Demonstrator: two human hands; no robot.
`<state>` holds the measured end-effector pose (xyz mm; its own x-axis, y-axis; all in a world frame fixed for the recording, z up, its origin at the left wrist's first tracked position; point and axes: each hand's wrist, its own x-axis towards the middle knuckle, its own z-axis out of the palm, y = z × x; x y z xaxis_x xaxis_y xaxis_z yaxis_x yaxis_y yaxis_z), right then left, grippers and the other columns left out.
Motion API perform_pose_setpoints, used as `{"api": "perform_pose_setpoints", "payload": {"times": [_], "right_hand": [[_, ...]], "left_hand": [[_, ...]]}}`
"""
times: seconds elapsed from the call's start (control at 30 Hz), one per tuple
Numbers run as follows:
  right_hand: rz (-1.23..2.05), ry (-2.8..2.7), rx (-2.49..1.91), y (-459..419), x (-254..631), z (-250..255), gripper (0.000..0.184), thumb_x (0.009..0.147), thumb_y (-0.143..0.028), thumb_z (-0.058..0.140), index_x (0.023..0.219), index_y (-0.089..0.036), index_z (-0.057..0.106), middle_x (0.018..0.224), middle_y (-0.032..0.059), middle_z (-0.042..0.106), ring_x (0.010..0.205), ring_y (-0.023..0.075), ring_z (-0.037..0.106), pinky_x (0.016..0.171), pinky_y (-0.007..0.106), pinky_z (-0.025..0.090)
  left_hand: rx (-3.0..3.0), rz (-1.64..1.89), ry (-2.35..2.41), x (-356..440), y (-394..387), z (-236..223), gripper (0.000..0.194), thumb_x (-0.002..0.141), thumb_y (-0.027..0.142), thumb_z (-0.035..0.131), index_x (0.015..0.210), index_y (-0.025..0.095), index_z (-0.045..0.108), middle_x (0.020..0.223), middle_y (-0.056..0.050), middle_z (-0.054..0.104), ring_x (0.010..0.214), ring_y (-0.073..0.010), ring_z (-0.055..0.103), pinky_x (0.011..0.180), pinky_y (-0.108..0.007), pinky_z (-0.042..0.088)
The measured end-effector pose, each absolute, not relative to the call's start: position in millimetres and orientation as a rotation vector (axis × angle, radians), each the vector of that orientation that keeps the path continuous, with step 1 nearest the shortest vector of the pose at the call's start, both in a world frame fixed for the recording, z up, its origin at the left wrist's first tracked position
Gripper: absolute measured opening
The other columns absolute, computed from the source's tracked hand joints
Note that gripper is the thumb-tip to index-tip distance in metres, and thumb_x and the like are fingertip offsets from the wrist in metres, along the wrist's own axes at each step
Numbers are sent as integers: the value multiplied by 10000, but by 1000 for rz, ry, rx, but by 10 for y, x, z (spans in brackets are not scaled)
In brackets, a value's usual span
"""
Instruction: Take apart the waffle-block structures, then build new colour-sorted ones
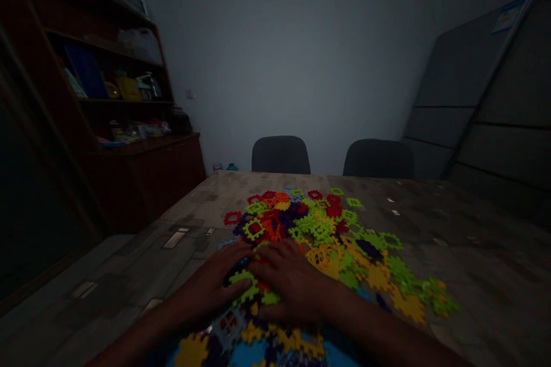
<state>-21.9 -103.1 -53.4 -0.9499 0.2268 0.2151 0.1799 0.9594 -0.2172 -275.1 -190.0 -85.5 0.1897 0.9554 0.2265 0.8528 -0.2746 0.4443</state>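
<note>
While the light is dim and the near area is blurred, the undersides of both hands are hidden, and whatever is covered by them can't be made out. Forearms are cut off by the bottom edge, as is a flat bright-blue shape on the near side of the grip; piece or tray, can't tell.

Left hand is laid palm down, angled inward, thumb set apart from fingers. Right hand is laid flatter, palm down, fingers pointed toward the left hand's fingertips, almost meeting.

Grip: both hands spread loosely, fairly wide. A lime-green notched plastic piece is bracketed between them, just by the left thumb; pinch can't be confirmed.

The loose pile of flat multicoloured plastic pieces with toothed edges is spread under, beyond and to the right of the grip, on a brown-grey patterned tabletop.
</note>
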Motion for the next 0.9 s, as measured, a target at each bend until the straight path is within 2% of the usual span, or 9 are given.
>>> {"api": "perform_pose_setpoints", "payload": {"times": [0.17, 0.33, 0.5, 0.57, 0.67, 0.77, 0.83, 0.9], "right_hand": [[99, -2886, -581, -826, -189, -526, 336, 943, -355, 606, 1242, -201, 629, 1331, 137, 624, 1240, 320, 514, 1092, 556, 310], [15, -2856, -744, -582, 310, -504, 251, 900, -179, 542, 1123, -173, 658, 1171, 147, 670, 1120, 306, 578, 1028, 510, 391], [185, -2743, -685, -528, 875, -509, 258, 937, -287, 528, 1153, -212, 650, 1286, 152, 654, 1186, 310, 587, 1031, 485, 451], [238, -2699, -727, -569, 1057, -485, 243, 953, -339, 529, 1115, -220, 665, 1228, 147, 683, 1147, 311, 621, 993, 473, 490], [371, -2662, -752, -659, 1265, -444, 278, 983, -435, 527, 1071, -227, 688, 1132, 126, 716, 1080, 300, 663, 942, 450, 532], [508, -2583, -746, -643, 1426, -431, 353, 1006, -508, 508, 1168, -247, 682, 1211, 111, 710, 1133, 281, 658, 986, 433, 527], [492, -2484, -823, -501, 1500, -443, 412, 1015, -540, 468, 1230, -249, 666, 1280, 123, 689, 1186, 294, 639, 1030, 462, 501], [414, -2412, -956, -270, 1518, -484, 492, 1013, -572, 422, 1297, -231, 635, 1363, 151, 642, 1260, 323, 591, 1082, 519, 450]], "left_hand": [[2311, 673, 1670, -2825, -2008, -864, 300, 979, 385, 543, 1205, 245, 682, 1450, -96, 596, 1352, -290, 538, 1137, -432, 442], [2315, 753, 1732, -2865, -1978, -775, 336, 1013, 416, 479, 1241, 258, 669, 1403, -94, 633, 1295, -275, 586, 1120, -416, 456], [2220, 767, 1868, -2843, -1588, -660, 545, 967, 502, 484, 1402, 184, 563, 1520, -156, 511, 1401, -359, 463, 1180, -519, 350], [2219, 753, 1844, -2786, -1423, -634, 578, 949, 509, 510, 1413, 166, 551, 1498, -163, 532, 1370, -365, 496, 1156, -503, 385], [2252, 690, 1720, -2648, -1311, -604, 509, 938, 507, 535, 1334, 198, 621, 1350, -115, 664, 1203, -310, 636, 1039, -408, 503], [2293, 637, 1599, -2523, -1355, -561, 414, 943, 493, 549, 1234, 230, 682, 1197, -62, 739, 1053, -262, 698, 929, -337, 550], [2311, 639, 1575, -2478, -1388, -528, 394, 968, 466, 515, 1232, 224, 677, 1192, -66, 735, 1061, -259, 689, 937, -340, 540], [2323, 657, 1593, -2451, -1369, -510, 418, 980, 428, 484, 1293, 196, 636, 1300, -105, 685, 1185, -286, 633, 1031, -393, 489]]}}
